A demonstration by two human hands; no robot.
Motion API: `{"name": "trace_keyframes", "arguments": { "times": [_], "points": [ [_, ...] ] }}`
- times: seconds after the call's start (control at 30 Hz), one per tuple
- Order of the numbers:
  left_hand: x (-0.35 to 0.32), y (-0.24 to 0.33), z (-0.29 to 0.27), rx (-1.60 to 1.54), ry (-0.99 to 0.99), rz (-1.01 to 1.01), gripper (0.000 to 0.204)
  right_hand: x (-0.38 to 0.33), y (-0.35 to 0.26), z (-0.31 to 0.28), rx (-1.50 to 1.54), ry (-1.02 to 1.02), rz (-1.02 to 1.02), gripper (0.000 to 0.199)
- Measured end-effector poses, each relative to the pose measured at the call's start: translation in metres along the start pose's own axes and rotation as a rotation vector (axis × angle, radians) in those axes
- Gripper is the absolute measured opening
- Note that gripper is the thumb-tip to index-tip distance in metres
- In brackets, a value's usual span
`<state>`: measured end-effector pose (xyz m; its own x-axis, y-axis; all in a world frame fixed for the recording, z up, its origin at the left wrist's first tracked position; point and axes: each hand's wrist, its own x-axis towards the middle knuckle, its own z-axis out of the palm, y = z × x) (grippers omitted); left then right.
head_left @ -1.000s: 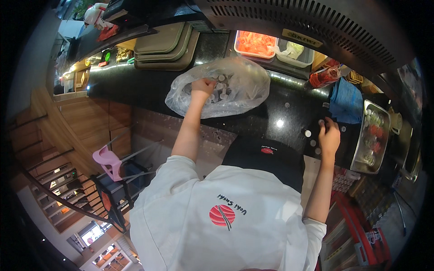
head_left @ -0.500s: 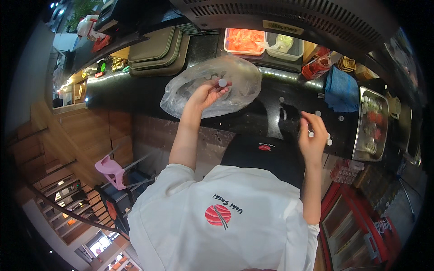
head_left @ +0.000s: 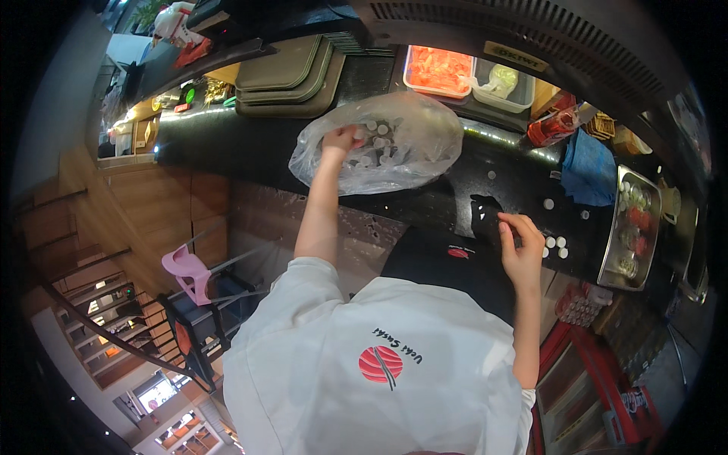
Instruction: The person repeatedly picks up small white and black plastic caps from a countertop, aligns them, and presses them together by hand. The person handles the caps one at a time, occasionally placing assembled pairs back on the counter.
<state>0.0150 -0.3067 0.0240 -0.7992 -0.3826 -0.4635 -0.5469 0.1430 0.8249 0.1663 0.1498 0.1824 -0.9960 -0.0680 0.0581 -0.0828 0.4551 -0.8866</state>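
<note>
My left hand (head_left: 341, 141) reaches into the mouth of a large clear plastic bag (head_left: 425, 163) on the black counter. Its fingers are bent closed, and whatever they hold is hard to make out. Beside them in the bag lie several small containers (head_left: 382, 130) with round white tops. My right hand (head_left: 523, 250) hovers over the counter's near edge, fingers curved, thumb and forefinger slightly apart, nothing seen between them. Close to its outer side stand several white-topped containers (head_left: 562, 243). Another one (head_left: 548, 204) sits farther back.
Stacked dark trays (head_left: 284, 98) and tubs of orange food (head_left: 438, 70) and green food (head_left: 500, 82) line the back. On the right are a blue cloth (head_left: 588, 168) and a steel pan (head_left: 616, 254) with food. A dark vented unit (head_left: 523, 30) overhangs the counter.
My left hand has turned over and moved into the bag; the white-topped container at its fingertips no longer shows there. My right hand stays near the counter edge, uncovering more white tops. The view has shifted.
</note>
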Motion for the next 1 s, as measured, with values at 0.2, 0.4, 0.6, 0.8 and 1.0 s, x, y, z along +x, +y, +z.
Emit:
{"name": "trace_keyframes", "arguments": {
  "times": [0.2,0.4,0.6,0.8,1.0],
  "points": [
    [-0.027,0.009,0.041,0.956,0.256,0.675,0.023,0.002,-0.003,0.002,0.003,-0.007,0.003,0.013],
    [-0.049,0.021,0.053,1.056,0.105,0.534,0.017,0.002,-0.002,0.001,0.003,-0.006,-0.015,0.013],
    [-0.042,0.001,0.059,1.129,0.036,0.506,0.021,-0.001,0.001,0.002,0.024,-0.025,0.041,0.014],
    [-0.034,0.007,0.050,0.934,0.038,0.460,0.021,-0.003,0.003,0.000,0.026,0.006,0.028,0.014],
    [-0.027,0.006,0.051,0.984,0.094,0.555,0.018,-0.003,0.000,-0.002,0.028,-0.024,0.064,0.014]
  ]
}}
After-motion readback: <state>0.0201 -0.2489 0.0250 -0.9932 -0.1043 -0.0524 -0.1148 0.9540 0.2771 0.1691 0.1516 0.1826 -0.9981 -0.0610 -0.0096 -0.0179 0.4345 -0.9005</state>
